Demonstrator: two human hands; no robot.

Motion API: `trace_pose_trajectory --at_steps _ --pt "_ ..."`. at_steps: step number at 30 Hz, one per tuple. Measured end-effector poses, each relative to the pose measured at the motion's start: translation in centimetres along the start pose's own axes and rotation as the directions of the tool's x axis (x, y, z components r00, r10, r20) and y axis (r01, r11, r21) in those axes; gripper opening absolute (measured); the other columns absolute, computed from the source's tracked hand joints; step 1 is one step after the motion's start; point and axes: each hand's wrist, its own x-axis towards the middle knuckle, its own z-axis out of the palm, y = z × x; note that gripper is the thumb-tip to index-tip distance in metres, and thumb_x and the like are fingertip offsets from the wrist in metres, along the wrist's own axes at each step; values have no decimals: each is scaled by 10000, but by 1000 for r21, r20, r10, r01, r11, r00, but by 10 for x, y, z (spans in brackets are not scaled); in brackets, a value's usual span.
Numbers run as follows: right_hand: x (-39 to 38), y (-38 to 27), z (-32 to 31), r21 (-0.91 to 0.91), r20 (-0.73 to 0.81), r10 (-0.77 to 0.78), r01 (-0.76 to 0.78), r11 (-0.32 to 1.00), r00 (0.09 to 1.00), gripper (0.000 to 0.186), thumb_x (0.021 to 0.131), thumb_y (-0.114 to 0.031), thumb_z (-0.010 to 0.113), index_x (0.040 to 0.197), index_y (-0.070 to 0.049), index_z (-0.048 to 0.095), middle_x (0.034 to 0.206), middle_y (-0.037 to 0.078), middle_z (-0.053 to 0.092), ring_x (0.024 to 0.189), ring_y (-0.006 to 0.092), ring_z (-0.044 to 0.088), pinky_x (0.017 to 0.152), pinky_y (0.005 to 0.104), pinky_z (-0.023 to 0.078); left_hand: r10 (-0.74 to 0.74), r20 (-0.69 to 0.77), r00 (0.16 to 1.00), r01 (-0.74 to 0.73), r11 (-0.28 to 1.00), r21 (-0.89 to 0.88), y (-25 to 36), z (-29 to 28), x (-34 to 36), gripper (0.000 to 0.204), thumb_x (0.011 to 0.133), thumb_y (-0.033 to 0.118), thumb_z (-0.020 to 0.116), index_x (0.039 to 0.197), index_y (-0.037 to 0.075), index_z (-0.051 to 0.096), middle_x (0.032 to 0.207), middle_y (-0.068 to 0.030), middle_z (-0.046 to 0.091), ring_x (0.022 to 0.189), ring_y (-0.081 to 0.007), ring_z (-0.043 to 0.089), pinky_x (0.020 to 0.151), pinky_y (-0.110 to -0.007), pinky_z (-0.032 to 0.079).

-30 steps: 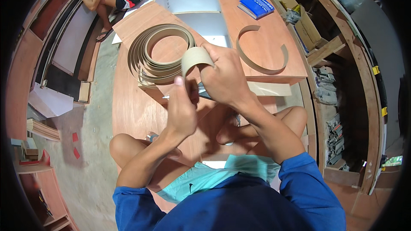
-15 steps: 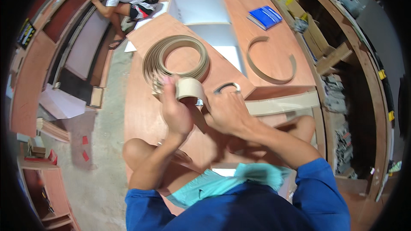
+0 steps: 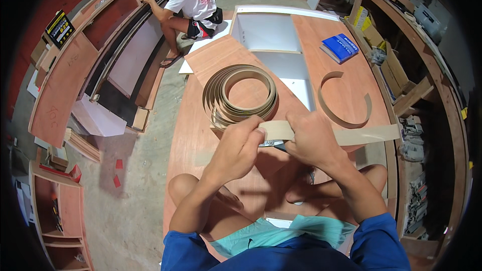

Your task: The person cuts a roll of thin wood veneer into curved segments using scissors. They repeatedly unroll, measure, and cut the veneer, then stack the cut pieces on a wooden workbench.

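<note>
Head view shows a smooth beige strip (image 3: 277, 130), slightly bowed, clamped by left grip (image 3: 236, 148) and right grip (image 3: 314, 139).

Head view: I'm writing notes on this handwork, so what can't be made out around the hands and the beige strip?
All in the head view:
Shiny tool: its type; the right hand and beige strip cover most of it.
Whether that strip joins the length at right: the right hand covers the stretch between.
Most fingertips of the left hand: hidden behind its own knuckles.
Coil's near edge: partly behind the left hand.
</note>
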Motion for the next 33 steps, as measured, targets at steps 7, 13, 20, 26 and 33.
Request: trace_pose_trajectory --at_steps 7,13,20,26,33 --pt "13 -15 27 538 -25 87 -60 841 996 223 733 -45 716 882 23 564 719 271 625 679 466 647 607 473 486 3 -352 936 -187 852 -490 -21 56 0 342 1058 246 588 860 -27 646 699 -29 607 696 -90 530 650 -298 468" --pt "-1 -4 22 301 -31 -91 96 949 995 203 717 -53 727 824 3 564 669 216 620 602 394 628 572 438 472 -36 -315 948 -146 833 -534 -24 15 -6 373 1020 169 629 691 60 492 646 31 510 653 -34 445 579 -249 375" --pt "1 -18 9 566 -148 73 25 824 986 174 716 -13 714 759 1 547 652 183 610 540 329 530 542 364 445 -42 -356 934 -96 928 -361 -31 43 -13 501 1081 370 413 738 42 571 679 18 490 612 -95 420 583 -286 365" --pt "-1 -16 20 479 -189 -64 149 865 980 206 701 6 717 829 11 556 692 212 605 599 377 596 575 390 475 -36 -360 932 -144 876 -461 -8 46 -16 561 1128 402 271 923 17 623 742 -28 553 668 -112 512 642 -268 450" --pt "4 -30 5 326 -119 -82 117 938 989 229 699 -4 746 850 7 574 714 233 637 681 427 656 603 455 501 -130 -334 933 -65 855 -515 -62 88 -31 475 1122 230 246 963 -38 605 769 -140 589 677 -254 526 623 -389 430"
